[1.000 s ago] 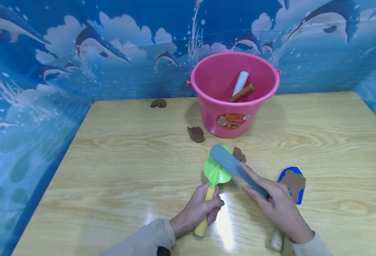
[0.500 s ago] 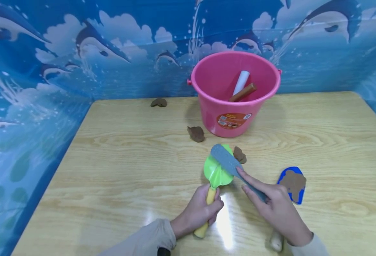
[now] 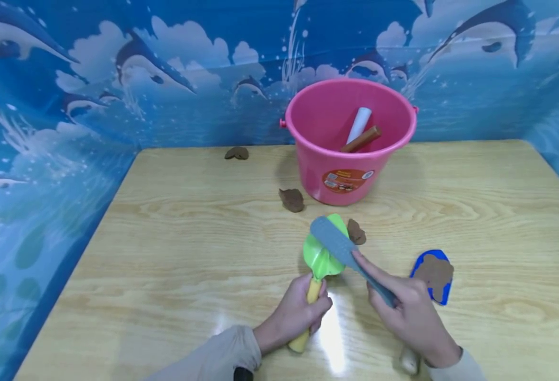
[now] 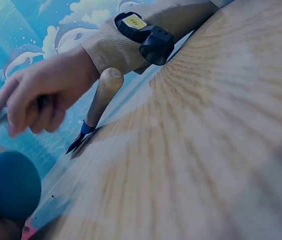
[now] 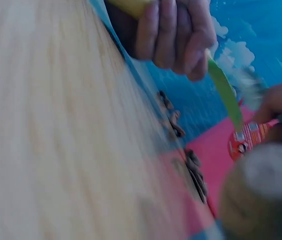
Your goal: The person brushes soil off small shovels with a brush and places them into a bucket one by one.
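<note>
My left hand (image 3: pixel 294 312) grips the yellow handle of a small green toy shovel (image 3: pixel 313 253), its round blade pointing away over the table. My right hand (image 3: pixel 414 317) holds a long blue-grey brush (image 3: pixel 335 241) with a dotted back, index finger stretched along it. The brush head lies across the shovel's blade and hides part of it. In the right wrist view the shovel's blade (image 5: pixel 225 92) is seen edge-on, beside the motion-blurred brush head (image 5: pixel 253 89). The blue end of the yellow handle (image 4: pixel 11 185) shows in the left wrist view.
Brown clay-like lumps (image 3: pixel 357 232) lie on the wooden table (image 3: pixel 189 254), several in all. A pink bucket (image 3: pixel 341 174) at the back contains a white and a brown stick. On the right rests a blue shovel (image 3: pixel 446 293) bearing a brown lump, its wooden handle (image 3: pixel 410 360) partly under my right arm.
The brush has shifted slightly back and forth over the green blade, its tip now a little further left. My left hand and the shovel stay almost still.
</note>
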Demonstrator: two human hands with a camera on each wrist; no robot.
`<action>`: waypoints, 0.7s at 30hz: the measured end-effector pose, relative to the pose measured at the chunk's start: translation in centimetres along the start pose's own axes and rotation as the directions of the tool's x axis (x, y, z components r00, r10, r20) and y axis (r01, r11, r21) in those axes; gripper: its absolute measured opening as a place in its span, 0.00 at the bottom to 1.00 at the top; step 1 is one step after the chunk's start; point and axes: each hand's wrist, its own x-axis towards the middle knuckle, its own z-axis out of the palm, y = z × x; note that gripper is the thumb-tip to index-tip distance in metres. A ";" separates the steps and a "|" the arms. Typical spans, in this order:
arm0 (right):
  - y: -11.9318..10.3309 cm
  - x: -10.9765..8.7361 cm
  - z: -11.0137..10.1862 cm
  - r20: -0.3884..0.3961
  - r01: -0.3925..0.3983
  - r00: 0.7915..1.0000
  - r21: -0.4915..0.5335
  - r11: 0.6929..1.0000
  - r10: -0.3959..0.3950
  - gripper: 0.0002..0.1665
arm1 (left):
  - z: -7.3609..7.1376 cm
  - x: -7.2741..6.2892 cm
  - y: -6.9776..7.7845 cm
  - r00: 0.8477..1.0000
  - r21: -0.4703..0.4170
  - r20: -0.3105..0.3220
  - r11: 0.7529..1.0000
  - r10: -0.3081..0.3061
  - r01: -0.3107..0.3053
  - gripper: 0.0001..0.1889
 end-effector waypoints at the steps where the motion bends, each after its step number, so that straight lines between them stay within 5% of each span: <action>1: -0.1 0.0 0.1 0.029 -0.001 1.000 -0.008 1.000 0.001 0.29 | 0.0 0.0 0.0 1.000 -0.018 -0.004 1.000 -0.010 0.010 0.08; 4: -0.1 -0.1 -0.1 0.068 -0.055 0.996 -0.085 0.995 0.061 0.30 | -0.1 0.0 0.1 1.000 -0.068 -0.008 0.997 -0.025 0.024 0.09; 8: 0.5 0.0 -0.6 -0.025 -0.142 0.990 -0.154 0.978 0.140 0.29 | -0.2 0.0 0.3 1.000 -0.110 -0.008 0.994 -0.028 0.027 0.09; 12: 0.4 0.1 -0.5 -0.118 -0.067 0.992 -0.098 0.993 0.055 0.26 | -0.2 0.1 0.3 0.999 -0.096 -0.013 0.994 -0.043 0.042 0.09; 16: -0.5 0.0 0.4 -0.021 0.063 0.998 -0.004 0.998 -0.063 0.27 | -0.2 0.1 0.3 0.996 -0.077 -0.046 0.994 -0.081 0.077 0.09; 18: -0.8 0.0 0.7 0.037 0.060 0.998 0.010 0.998 -0.060 0.29 | -0.2 0.1 0.2 0.995 -0.078 -0.053 0.994 -0.082 0.078 0.09; 21: -0.6 0.1 0.6 0.012 0.008 1.000 -0.064 0.998 -0.007 0.29 | -0.2 0.0 0.1 0.997 -0.080 -0.041 0.995 -0.060 0.057 0.09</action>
